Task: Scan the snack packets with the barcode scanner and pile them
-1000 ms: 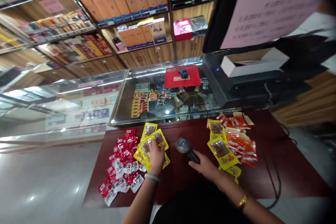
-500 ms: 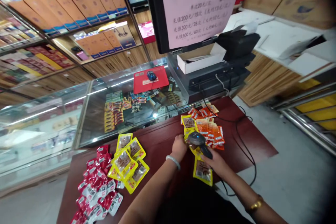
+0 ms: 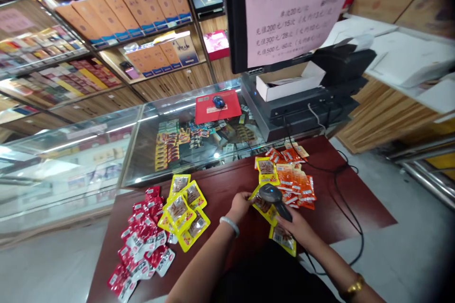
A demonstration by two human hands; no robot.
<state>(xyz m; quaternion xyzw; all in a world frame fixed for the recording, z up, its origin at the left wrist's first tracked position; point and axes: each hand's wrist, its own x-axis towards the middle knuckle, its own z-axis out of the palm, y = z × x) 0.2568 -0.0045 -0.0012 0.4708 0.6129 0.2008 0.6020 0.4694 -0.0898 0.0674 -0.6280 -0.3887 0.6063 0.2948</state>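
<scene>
My right hand (image 3: pixel 292 224) is wrapped round the handle of a black barcode scanner (image 3: pixel 272 195), its head over a yellow snack packet (image 3: pixel 261 203). The left edge of that packet is pinched in my left hand (image 3: pixel 242 203). Below the scanner another yellow packet (image 3: pixel 283 240) lies near the table edge, partly covered. Just beyond the scanner sits one more yellow packet (image 3: pixel 267 170), beside a pile of orange packets (image 3: pixel 293 180). To the left of my left hand lie several overlapping yellow packets (image 3: pixel 185 210) and a heap of red and white packets (image 3: pixel 144 236).
The dark red table (image 3: pixel 216 189) adjoins a glass display counter (image 3: pixel 145 151). On the glass are a red mouse pad (image 3: pixel 231 109) with a mouse (image 3: pixel 218 102), and a till with a monitor (image 3: pixel 238 23) and white box (image 3: pixel 289 83). A black cable (image 3: pixel 360 232) hangs over the table's right side.
The view has shifted, so the scene sits further right. The held packet shows more from under the scanner, and its left edge has come clear in my left hand.
</scene>
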